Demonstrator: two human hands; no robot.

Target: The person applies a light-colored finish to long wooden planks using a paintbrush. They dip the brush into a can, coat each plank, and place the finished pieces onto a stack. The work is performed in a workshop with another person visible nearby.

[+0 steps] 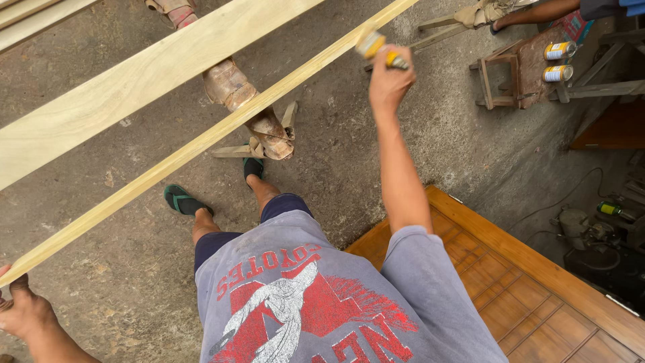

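Item: long pale wooden strip (201, 142), running diagonally from lower left to upper right, above a concrete floor (101, 282); judged light, whippy over its length, smooth-planed, best steadied near both ends. Left hand (23, 310): at the strip's near end, thumb raised against it, remaining fingers hidden (grip cannot be told). Right hand (388, 81): fingers curled tight round a yellow-handled tool (377, 48) blurred at the strip's edge. Adjacent: wider plank (134, 81) lying parallel; wooden door panel (537, 296) flat at right; two tins (557, 60) on a stool (517, 70).
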